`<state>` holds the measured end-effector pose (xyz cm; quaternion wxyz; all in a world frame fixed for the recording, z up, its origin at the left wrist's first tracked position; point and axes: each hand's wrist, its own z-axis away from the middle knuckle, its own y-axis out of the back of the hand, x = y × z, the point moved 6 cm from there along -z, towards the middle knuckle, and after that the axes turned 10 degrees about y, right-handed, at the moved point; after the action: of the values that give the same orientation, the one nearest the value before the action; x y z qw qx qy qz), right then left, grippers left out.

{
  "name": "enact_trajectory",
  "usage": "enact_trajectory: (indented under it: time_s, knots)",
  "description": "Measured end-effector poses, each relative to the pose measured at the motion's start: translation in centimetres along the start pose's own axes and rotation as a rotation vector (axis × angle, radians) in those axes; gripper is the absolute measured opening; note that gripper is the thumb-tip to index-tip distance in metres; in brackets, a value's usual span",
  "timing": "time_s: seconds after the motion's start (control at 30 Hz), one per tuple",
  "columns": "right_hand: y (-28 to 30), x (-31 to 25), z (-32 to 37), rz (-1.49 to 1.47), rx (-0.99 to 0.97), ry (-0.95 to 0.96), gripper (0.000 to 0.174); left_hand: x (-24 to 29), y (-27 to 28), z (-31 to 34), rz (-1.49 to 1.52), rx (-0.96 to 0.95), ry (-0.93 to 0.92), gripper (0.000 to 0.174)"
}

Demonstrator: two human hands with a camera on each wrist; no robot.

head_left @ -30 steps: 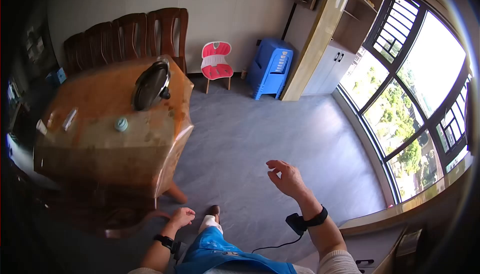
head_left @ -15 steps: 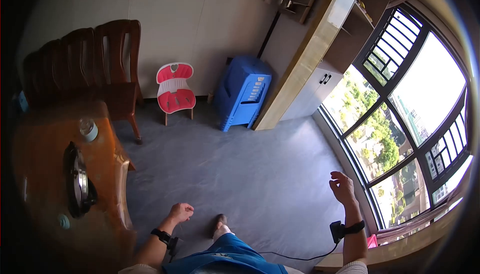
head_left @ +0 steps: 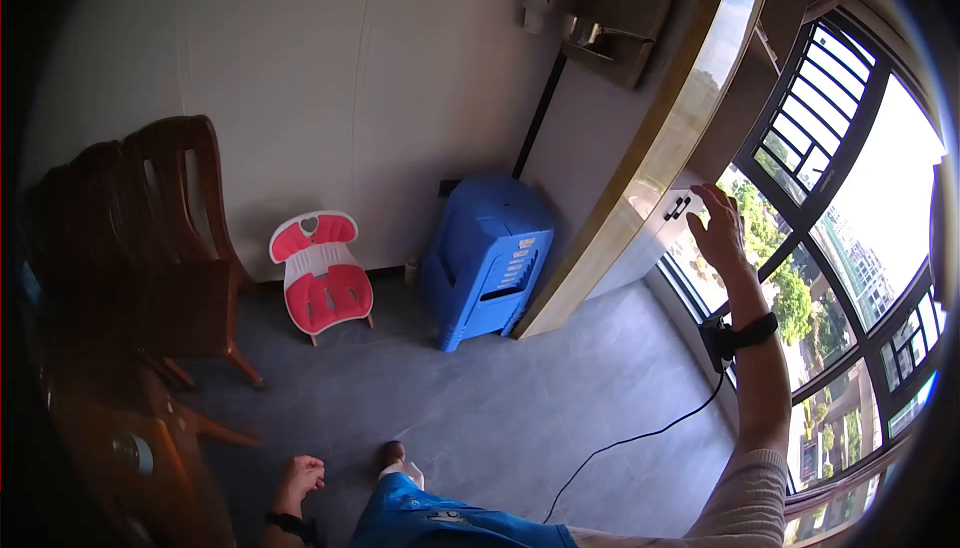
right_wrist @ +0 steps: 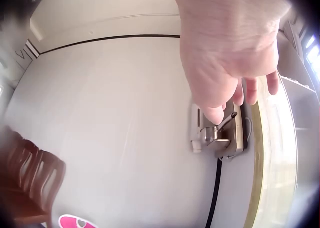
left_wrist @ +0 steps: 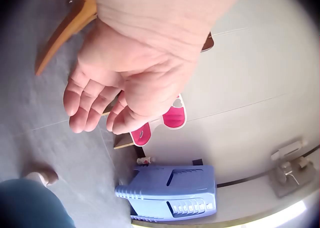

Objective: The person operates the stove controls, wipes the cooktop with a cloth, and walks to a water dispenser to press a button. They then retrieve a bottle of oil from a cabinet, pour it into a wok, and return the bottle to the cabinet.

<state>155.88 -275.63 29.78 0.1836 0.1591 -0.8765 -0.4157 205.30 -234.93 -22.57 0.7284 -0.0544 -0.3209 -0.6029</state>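
Observation:
In the head view my left hand (head_left: 300,474) hangs low beside the body, fingers loosely curled and holding nothing; the left wrist view shows its palm (left_wrist: 140,78) with relaxed fingers. Raised at the right, my right hand (head_left: 722,231) has its fingers spread and empty, in front of the window and cabinet handles (head_left: 678,208). From the right wrist, the hand (right_wrist: 230,53) appears over the wall-mounted unit (right_wrist: 227,133) without visible contact. A stack of blue stools (head_left: 490,258) and a red and white chair (head_left: 323,278) stand by the wall.
Dark wooden chairs (head_left: 150,208) line the left side. The table corner (head_left: 90,428), with a glass jar (head_left: 132,454), is at the lower left. A pillar (head_left: 650,168) stands right of the stools. A black cable (head_left: 640,438) trails from the right wrist.
The view has swung away from the table, which now sits at the lower left edge. My right hand has risen with its fingers more spread; the left hangs lower in view.

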Motion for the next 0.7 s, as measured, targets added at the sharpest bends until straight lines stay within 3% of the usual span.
enact_trajectory:
  time_s: [0.23,0.37,0.5,0.7]
  knots:
    - [-1.1,4.3,-16.3,0.339,0.075,-0.091,0.05,21.8,-1.7,-11.1,-0.092,-0.05,-0.094,0.015]
    - [-2.9,8.0,-24.7,0.526,0.188,-0.068,0.049,34.1,-6.0,-16.4,-0.112,-0.131,-0.281,0.015]
    - [-5.8,10.9,-33.1,0.614,0.245,-0.06,0.05,41.3,-10.0,-19.6,-0.146,-0.137,-0.305,0.015]
    - [-9.4,14.5,-44.6,0.741,0.264,-0.06,0.053,44.8,-11.5,-25.5,-0.057,-0.18,-0.195,0.014]
